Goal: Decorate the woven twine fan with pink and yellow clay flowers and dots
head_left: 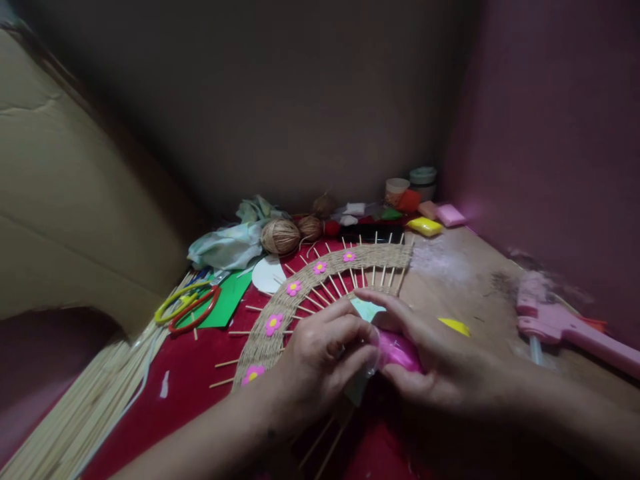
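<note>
My right hand [430, 350] grips a bright pink lump in a clear wrapper [397, 351], probably modelling clay. My left hand [323, 350] pinches the wrapper's left end with thumb and fingers. Both hands hover over a woven jute arc on wooden skewers [320, 283], which carries several pink foam flowers [293, 287]. A pale green shape [367, 309] lies just beyond my fingertips.
A pink glue gun [565, 327] lies at right, a yellow piece [454, 326] nearby. Twine balls [280, 237], cloth, scissors [187, 307], green paper [227, 300], clay packets [425, 227] and cups [397, 190] crowd the back. Skewer bundle [85, 407] at left. Cardboard walls surround.
</note>
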Available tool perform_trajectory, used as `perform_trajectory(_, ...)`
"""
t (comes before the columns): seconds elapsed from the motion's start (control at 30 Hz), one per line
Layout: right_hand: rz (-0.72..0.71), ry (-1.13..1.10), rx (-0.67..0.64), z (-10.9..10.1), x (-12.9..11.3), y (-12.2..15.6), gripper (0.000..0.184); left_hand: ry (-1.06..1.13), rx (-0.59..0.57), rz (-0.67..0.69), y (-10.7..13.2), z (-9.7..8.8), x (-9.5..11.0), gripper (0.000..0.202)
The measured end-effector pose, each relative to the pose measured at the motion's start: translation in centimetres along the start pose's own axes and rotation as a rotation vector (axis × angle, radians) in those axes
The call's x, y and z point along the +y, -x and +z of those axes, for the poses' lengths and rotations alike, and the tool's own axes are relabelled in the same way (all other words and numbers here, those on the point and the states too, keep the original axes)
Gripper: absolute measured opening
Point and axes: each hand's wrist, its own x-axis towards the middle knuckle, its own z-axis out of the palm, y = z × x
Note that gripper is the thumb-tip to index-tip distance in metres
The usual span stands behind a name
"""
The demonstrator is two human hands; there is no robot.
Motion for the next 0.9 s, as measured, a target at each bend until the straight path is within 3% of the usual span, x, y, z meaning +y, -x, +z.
perform_trajectory(0.23, -0.012, -0.015, 0.001, -0.1, 0.2, -0.2, 0.07, -0.112, 0.011, 0.103, 0.6, 0.5, -0.4, 0.011)
perform_trajectory(0.4, -0.02, -0.056, 0.022, 0.0, 0.4, 0.0, 0.069, -0.1, 0.024, 0.005, 0.4, 0.2, 0.1, 0.007)
perform_trajectory(0.5, -0.004, -0.06, -0.005, -0.3, 0.0, 0.1, 0.068, 0.197, -0.099, -0.285, 0.2, -0.7, 0.1, 0.006)
perform_trajectory(0.6, 0.005, -0.031, 0.004, -0.9, -0.5, -0.1, 0.067, 0.833, -0.281, -0.59, 0.2, -2.0, -0.6, 0.011)
perform_trajectory(0.67, 0.017, 0.029, 0.039, -1.3, -0.7, -0.3, 0.068, 1.165, -0.241, -0.596, 0.1, -2.7, -1.2, 0.014)
perform_trajectory(0.73, 0.039, 0.072, 0.049, -1.5, -0.8, -0.5, 0.071, 1.311, -0.156, -0.578, 0.1, -2.9, -1.7, 0.01)
perform_trajectory(0.9, 0.04, 0.114, 0.064, -1.5, -1.1, -0.6, 0.071, 1.311, 0.039, -0.61, -0.1, -2.5, -2.4, 0.008)
